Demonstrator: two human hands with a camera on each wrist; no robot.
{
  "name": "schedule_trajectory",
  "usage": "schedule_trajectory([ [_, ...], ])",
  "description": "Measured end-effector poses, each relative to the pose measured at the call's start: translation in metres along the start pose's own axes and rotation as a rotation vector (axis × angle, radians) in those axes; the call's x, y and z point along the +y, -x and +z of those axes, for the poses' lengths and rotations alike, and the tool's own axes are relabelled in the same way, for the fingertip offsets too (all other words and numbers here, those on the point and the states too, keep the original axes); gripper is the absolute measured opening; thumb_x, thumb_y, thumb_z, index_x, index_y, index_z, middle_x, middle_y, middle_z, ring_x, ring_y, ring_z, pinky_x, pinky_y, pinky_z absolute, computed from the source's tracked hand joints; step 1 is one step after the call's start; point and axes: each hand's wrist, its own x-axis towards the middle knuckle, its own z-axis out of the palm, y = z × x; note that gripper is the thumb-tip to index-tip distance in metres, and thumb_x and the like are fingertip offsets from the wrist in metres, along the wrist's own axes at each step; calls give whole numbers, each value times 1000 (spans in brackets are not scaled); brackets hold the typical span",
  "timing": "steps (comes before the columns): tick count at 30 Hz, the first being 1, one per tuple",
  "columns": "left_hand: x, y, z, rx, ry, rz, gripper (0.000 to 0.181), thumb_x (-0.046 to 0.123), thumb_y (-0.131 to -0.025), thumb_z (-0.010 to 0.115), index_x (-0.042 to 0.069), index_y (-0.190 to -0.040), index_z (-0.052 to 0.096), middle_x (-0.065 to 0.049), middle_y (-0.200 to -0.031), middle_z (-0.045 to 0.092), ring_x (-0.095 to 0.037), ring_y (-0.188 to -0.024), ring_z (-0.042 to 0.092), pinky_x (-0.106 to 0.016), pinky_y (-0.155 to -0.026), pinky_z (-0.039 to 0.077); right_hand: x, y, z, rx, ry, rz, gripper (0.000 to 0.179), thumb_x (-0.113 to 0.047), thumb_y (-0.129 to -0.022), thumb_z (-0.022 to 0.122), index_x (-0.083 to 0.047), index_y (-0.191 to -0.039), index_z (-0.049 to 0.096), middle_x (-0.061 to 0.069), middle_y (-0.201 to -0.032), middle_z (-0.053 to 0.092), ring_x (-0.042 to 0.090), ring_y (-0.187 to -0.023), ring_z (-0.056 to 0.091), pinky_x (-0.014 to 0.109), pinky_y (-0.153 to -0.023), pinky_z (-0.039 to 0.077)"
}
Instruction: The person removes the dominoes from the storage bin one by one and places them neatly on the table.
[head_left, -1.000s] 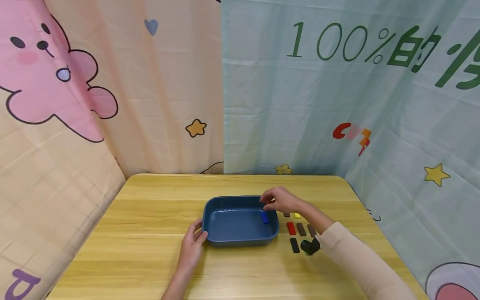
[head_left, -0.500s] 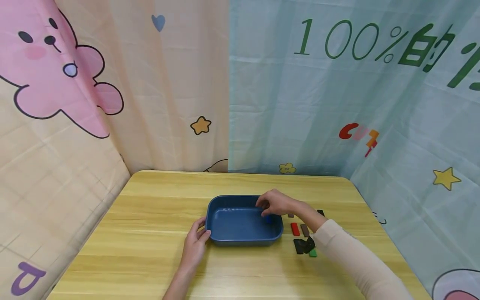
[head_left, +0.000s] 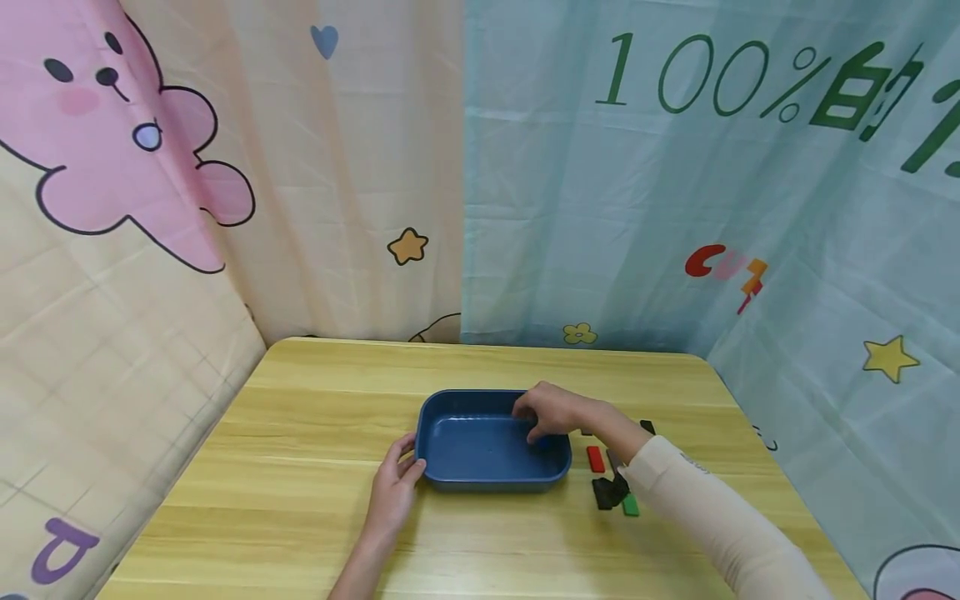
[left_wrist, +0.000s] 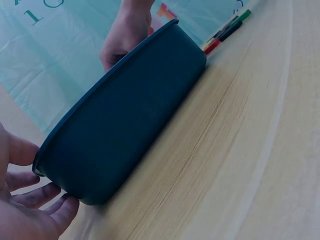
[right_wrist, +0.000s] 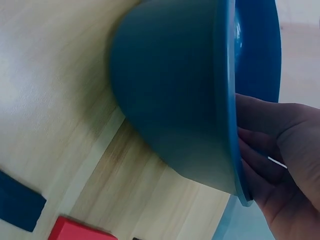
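A dark blue plastic basin [head_left: 480, 485] sits on the wooden table. My left hand [head_left: 395, 483] holds its left end, thumb at the rim and fingers against the outer wall; the left wrist view shows the fingers [left_wrist: 37, 195] spread along that wall. My right hand [head_left: 553, 408] reaches over the far right rim, its fingers bent down inside the basin. Below them shows a bit of a small blue block [head_left: 545, 444], mostly covered. In the right wrist view the rim hides the fingertips of the right hand [right_wrist: 280, 145], so I cannot tell whether they pinch the block.
Right of the basin lie several small flat blocks: a red block [head_left: 596, 459], a black block [head_left: 602, 493], a green block [head_left: 631, 505] and a dark block [head_left: 647, 427] farther back. My right forearm [head_left: 675, 475] passes over part of this group. Printed curtains [head_left: 570, 208] stand behind the table.
My right hand has lowered into the basin's right end, over the blue block, which is now mostly covered. The left hand keeps its place on the basin. The head view has shifted slightly.
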Motion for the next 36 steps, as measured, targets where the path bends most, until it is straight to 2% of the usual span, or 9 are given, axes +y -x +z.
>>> schedule_trajectory([
  [4,0,0,1,7,-11,-9,43,-3,-104,51,-7,-147,47,-27,-143,50,-47,-129,54,-46,-106,49,-4,4,-1,-20,90,6,42,-14,-85,87,-2,-123,74,8,-115,74,20,-100,70,34,-88,58],
  [8,0,0,0,13,-10,-6,42,-3,-104,51,-7,-146,48,-27,-143,50,-47,-129,54,-45,-106,49,-10,6,-1,-51,267,6,40,-20,-84,89,-7,-120,76,2,-108,75,13,-94,69,31,-84,59],
  [15,2,2,-1,3,-10,-15,43,-2,-105,51,-7,-147,46,-27,-144,49,-47,-130,53,-46,-106,49,-14,5,10,-49,573,-19,27,-27,-80,92,-14,-100,78,-3,-84,69,13,-75,64,31,-70,57],
  [20,1,2,-1,0,-11,-16,43,-2,-104,51,-6,-147,47,-26,-143,49,-47,-130,53,-46,-106,48,-13,5,18,-29,694,-56,22,-25,-80,92,-15,-94,78,0,-82,69,15,-75,64,32,-69,58],
  [23,2,2,-1,0,-8,-2,43,-2,-104,51,-7,-147,47,-27,-143,50,-48,-129,53,-47,-106,48,-12,5,20,-27,691,-61,22,-22,-80,92,-15,-95,77,0,-85,69,16,-77,64,32,-71,58],
  [27,3,2,-1,1,-9,16,43,-3,-104,52,-9,-146,47,-29,-142,50,-49,-129,53,-49,-105,49,-13,6,19,-43,634,-65,18,-16,-84,88,-14,-98,76,1,-86,66,16,-76,61,32,-70,56],
  [32,2,2,0,1,-14,-2,43,-3,-104,52,-9,-146,47,-28,-142,50,-49,-130,53,-49,-106,48,-16,9,16,-53,504,-52,10,-6,-87,77,-14,-91,74,-1,-78,56,15,-66,49,29,-59,45],
  [36,1,3,0,7,-16,-16,43,-3,-104,52,-8,-146,47,-27,-143,50,-48,-131,52,-50,-107,47,-12,9,16,0,387,-61,16,1,-88,66,-12,-87,74,-3,-72,53,13,-62,43,27,-56,41],
])
